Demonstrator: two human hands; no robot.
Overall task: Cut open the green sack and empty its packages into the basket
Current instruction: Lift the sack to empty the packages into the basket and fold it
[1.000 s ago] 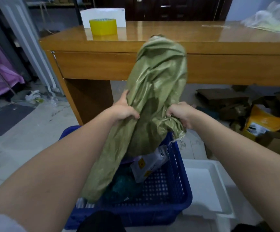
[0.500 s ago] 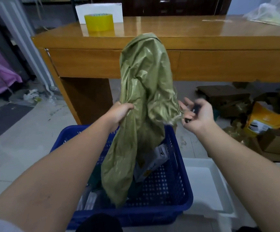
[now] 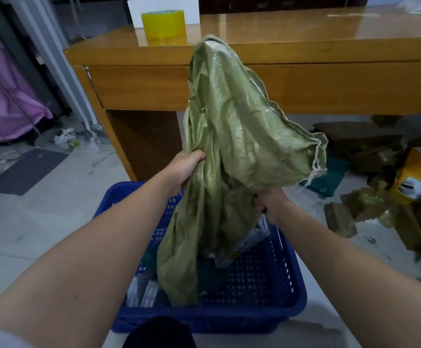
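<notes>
The limp green woven sack (image 3: 229, 136) hangs upended over the blue perforated basket (image 3: 274, 292), its lower end drooping inside. My left hand (image 3: 186, 167) grips the sack's left side. Lower on the right side, my right hand (image 3: 269, 203) clutches the fabric, and a small dark object shows under its fingers. A white package (image 3: 244, 243) with printing leans in the basket under the sack, beside a dark green package (image 3: 209, 275) and white packages (image 3: 141, 292) at the basket's front left.
A wooden desk (image 3: 305, 79) stands straight ahead with a yellow tape roll (image 3: 163, 22) and a white box (image 3: 164, 6) on top. Cardboard boxes and a yellow carton (image 3: 418, 177) clutter the floor at right. Purple fabric (image 3: 3, 96) hangs at left. A dark mat (image 3: 26, 169) lies on the tiles.
My right hand had let go of the sack and opened half a second ago; now it grips the fabric again, lower down. The sack's top has flopped to the right.
</notes>
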